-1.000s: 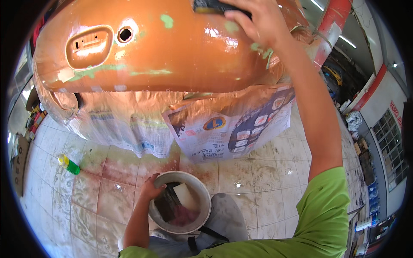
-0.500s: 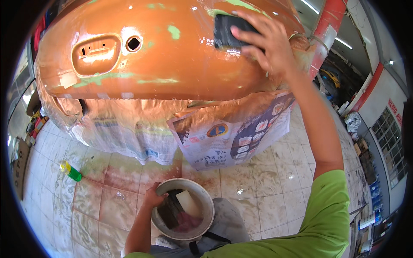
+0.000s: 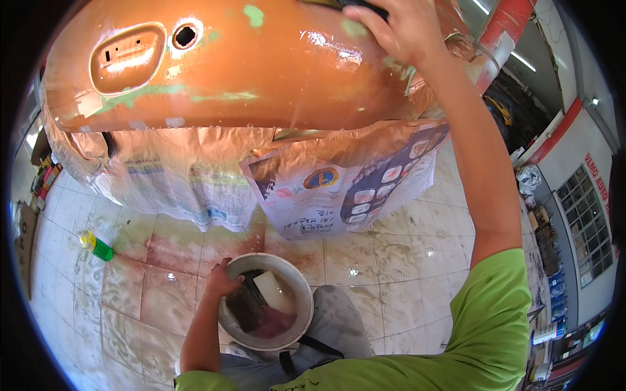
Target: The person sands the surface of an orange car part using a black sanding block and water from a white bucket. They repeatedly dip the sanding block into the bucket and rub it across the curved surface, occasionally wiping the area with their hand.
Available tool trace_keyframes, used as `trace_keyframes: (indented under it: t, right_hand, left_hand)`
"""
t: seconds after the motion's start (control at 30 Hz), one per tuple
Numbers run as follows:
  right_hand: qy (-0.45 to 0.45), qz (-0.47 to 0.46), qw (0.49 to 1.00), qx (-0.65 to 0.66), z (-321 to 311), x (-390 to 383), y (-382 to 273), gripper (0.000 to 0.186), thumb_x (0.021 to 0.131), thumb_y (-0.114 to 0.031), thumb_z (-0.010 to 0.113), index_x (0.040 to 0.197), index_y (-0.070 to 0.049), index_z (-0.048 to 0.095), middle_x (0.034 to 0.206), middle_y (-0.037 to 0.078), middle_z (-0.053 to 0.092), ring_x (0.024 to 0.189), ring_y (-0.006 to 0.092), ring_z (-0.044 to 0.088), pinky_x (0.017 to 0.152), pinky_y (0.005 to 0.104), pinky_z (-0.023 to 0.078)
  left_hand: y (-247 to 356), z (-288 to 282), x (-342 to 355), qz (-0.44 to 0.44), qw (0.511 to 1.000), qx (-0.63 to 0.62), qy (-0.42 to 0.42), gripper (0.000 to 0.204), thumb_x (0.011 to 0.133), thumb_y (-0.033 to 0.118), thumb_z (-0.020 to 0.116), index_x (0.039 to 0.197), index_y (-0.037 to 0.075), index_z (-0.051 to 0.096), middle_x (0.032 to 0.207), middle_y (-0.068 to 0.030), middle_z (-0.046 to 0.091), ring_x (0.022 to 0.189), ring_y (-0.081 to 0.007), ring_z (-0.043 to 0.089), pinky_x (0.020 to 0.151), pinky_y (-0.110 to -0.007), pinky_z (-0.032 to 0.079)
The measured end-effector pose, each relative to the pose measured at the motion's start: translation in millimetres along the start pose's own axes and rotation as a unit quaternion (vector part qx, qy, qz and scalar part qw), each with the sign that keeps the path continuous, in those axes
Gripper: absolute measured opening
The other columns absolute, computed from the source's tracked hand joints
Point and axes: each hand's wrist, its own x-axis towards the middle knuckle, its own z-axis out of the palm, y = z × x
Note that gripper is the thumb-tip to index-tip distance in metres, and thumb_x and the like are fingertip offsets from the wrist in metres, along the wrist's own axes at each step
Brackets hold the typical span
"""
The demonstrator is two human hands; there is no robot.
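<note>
Pale square floor tiles (image 3: 365, 293), stained reddish near the middle and streaked with grey, spread through a cluttered workshop. Nearest, beside a knee in grey trousers (image 3: 342, 326), is a round whitish bucket (image 3: 302, 280); whether floor or leg bears it, I cannot tell. Inside lie a dark flat slab (image 3: 244, 305), a cream rectangular block (image 3: 275, 293) and something soft and pink (image 3: 277, 322). The left hand (image 3: 223, 280) grips the bucket's left rim, thumb over the edge.

Farther off to the left, a green bottle with a yellow cap (image 3: 98, 246) stands on the tiles. Beyond the bucket hang printed paper sheets (image 3: 313, 205), tinged orange along the top, under the lower edge of a large, glossy, curved orange panel (image 3: 261, 72). At the panel's far right, the right hand (image 3: 407, 29) is closed around a dark block (image 3: 373, 5), mostly cut off by the upper edge; its full contact with the surface cannot be made out.

Work on the panel looks partway along: the paper covering is in place, while green patches (image 3: 253, 15) and a few pale spots show amid the orange. How much is finished cannot be judged. Behind, to the right, a red and white post (image 3: 508, 32) leans.
</note>
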Motion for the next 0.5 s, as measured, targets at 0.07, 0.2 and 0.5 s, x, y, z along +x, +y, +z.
trace_keyframes:
  t: [0.07, 0.2, 0.5]
  right_hand:
    - [-0.056, -0.002, 0.998, 0.006, -9.9, -44.2, -3.8, 0.05, 0.086, -0.029, 0.079, 0.136, -0.025, 0.076, 0.158, 0.011, 0.057, 0.14, 0.036, 0.053, 0.115, 0.0532, 0.037]
    - [-0.042, -0.025, 0.999, -0.006, -10.8, -5.7, 10.1, 0.05, 0.086, -0.027, 0.08, 0.136, -0.025, 0.075, 0.157, 0.012, 0.058, 0.14, 0.0364, 0.053, 0.115, 0.0535, 0.038]
    - [-0.055, -0.035, 0.998, 0.019, -12.8, -29.2, 10.8, 0.055, 0.086, -0.027, 0.08, 0.141, -0.028, 0.073, 0.159, 0.014, 0.056, 0.14, 0.0397, 0.052, 0.117, 0.0535, 0.037]
  left_hand:
    - [-3.4, -10.1, -8.6, -0.007, 1.0, -0.012, -0.006, 0.089, 0.075, 0.046, 0.088, 0.15, 0.016, 0.05, 0.125, -0.0279, 0.068, 0.116, -0.0485, 0.068, 0.099, -0.056, 0.056]
    - [16.0, -16.2, -4.8, -0.008, 0.999, 0.008, -0.037, 0.092, 0.075, 0.045, 0.089, 0.152, 0.015, 0.048, 0.127, -0.0279, 0.067, 0.119, -0.0484, 0.067, 0.102, -0.056, 0.055]
    - [5.9, -21.5, -16.4, 0.011, 0.997, 0.0, -0.072, 0.118, 0.074, 0.052, 0.089, 0.168, 0.017, 0.028, 0.153, -0.0297, 0.05, 0.136, -0.0488, 0.057, 0.113, -0.054, 0.049]
